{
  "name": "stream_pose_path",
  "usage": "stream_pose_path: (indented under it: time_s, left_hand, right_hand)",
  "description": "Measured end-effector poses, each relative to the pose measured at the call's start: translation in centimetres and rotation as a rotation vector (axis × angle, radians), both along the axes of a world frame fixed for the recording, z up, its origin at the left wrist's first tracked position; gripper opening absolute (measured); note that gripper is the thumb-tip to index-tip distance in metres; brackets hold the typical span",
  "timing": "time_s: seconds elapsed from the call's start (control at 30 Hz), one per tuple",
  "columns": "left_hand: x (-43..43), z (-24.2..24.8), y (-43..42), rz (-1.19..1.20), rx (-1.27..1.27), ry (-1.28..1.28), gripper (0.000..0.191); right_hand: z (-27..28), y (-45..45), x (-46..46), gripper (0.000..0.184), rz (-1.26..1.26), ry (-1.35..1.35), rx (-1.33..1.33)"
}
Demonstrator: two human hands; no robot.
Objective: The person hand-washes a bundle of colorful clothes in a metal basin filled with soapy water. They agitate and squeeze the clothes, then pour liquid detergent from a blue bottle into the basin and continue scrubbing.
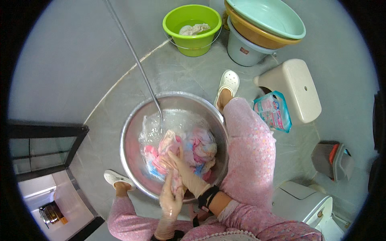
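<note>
Between my knees stands a large round metal basin [129, 162] with water and several wet clothes in it. A grey flexible hose [132, 49] hangs down into the water. My left hand [170, 195], in a clear thin glove, grips the lower end of a pink and cream wet cloth [167, 144] at the basin's near side. My right hand [184, 168], also gloved, closes on the same cloth just above. A bundle of pink, white and blue wet cloth [202, 144] lies in the basin to the right of my hands.
A green bucket [194, 45] holds water and a pale cloth. Stacked basins [268, 18] rest on a grey bucket [244, 51]. A cream plastic stool [298, 90], a detergent pouch [273, 111], a grey bin [328, 161] and a white toilet [301, 205] stand on the right.
</note>
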State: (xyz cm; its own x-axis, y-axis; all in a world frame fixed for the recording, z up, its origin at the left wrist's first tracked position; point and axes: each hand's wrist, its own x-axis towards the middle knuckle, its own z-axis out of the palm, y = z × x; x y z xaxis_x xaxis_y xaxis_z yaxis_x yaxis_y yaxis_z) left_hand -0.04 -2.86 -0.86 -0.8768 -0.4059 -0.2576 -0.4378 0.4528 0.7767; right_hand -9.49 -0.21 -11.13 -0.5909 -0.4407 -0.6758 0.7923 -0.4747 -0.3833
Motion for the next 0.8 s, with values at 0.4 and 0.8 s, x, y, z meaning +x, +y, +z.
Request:
stream_pose_path:
  time_s: [0.4, 0.8]
  left_hand:
    - [-6.8, -2.4, -1.6, 0.377, -0.461, -0.002, 0.036]
    - [-4.3, -5.8, -5.2, 0.512, -0.165, 0.007, 0.036]
  right_hand:
    - [-0.9, 1.5, 1.5, 0.036, 0.223, 0.682, -0.074]
    - [3.2, 0.9, 1.0, 0.039, 0.137, -0.24, -0.509]
